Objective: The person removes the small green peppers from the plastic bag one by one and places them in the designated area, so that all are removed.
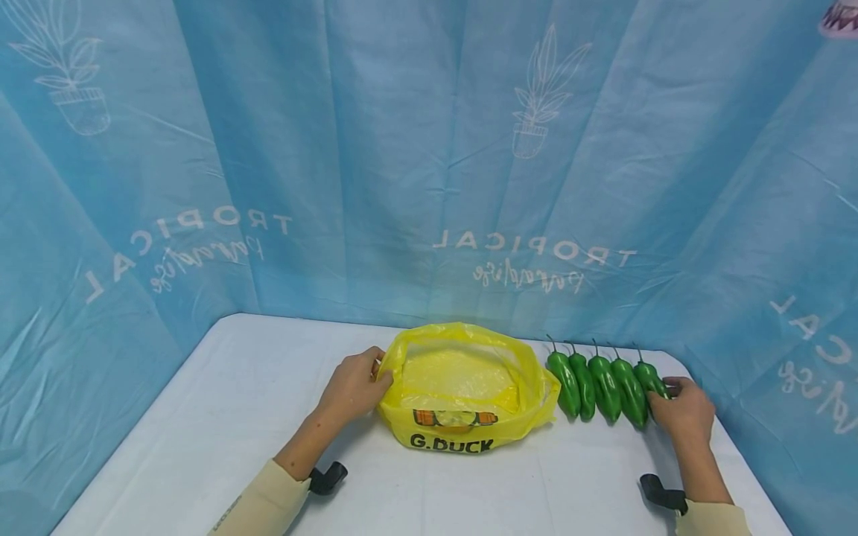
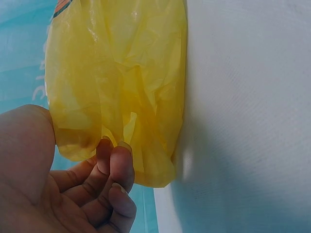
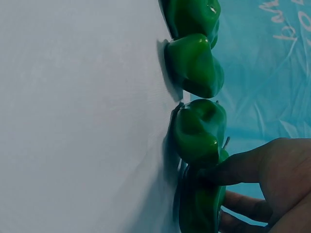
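Observation:
A yellow plastic bag (image 1: pixel 462 372) with "G.DUCK" printed on its front stands on the table, its mouth spread wide. My left hand (image 1: pixel 355 385) pinches the bag's left rim; in the left wrist view, the thumb and fingers of that hand (image 2: pixel 92 189) are at the bag's edge (image 2: pixel 116 73). To the right of the bag, several long green peppers (image 1: pixel 605 391) lie side by side, stems pointing to the back. My right hand (image 1: pixel 688 413) grips the rightmost green pepper (image 1: pixel 649 378), its thumb on the near side in the right wrist view, where that pepper (image 3: pixel 197 204) is partly covered.
A white cloth (image 1: pixel 482 491) covers the table. Blue printed curtains (image 1: pixel 402 186) hang close behind the table's back edge and along both sides. The remaining peppers (image 3: pixel 199 131) sit tightly beside the held one. A black wrist mount (image 1: pixel 328 478) juts from each forearm.

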{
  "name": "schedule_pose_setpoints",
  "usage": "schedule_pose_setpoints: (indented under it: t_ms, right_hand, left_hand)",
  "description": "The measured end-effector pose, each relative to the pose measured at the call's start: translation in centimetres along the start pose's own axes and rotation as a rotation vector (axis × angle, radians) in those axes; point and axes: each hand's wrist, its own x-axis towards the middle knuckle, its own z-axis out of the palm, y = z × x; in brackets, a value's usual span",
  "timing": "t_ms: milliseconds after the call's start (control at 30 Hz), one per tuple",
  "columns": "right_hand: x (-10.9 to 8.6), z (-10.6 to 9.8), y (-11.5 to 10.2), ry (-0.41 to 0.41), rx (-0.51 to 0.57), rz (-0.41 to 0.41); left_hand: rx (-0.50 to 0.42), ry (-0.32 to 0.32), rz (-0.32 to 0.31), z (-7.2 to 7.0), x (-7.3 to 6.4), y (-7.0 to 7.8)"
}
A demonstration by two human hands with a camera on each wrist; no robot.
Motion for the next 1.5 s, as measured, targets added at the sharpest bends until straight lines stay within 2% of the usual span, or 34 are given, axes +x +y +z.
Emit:
schedule_pose_setpoints:
  t_ms: [667,1200,1300,1500]
  right_hand:
    - [0.2,0.2,0.4,-0.041,0.006,-0.009]
    - [0.1,-0.2,0.0,-0.065,0.001,0.037]
    - [0.0,-0.3,-0.1,-0.06,0.005,0.045]
    - [-0.3,-0.6,-1.0,-0.008,-0.007,0.008]
  left_hand:
    - [-0.004,-0.001,-0.002,0.1,0.1,-0.3]
    - [-0.01,0.006,-0.016,0.1,0.1,-0.1]
    - [-0.009,0.012,-0.022,0.1,0.2,0.0]
    - [-0.006,0.025,-0.034,-0.1,0.1,0.2]
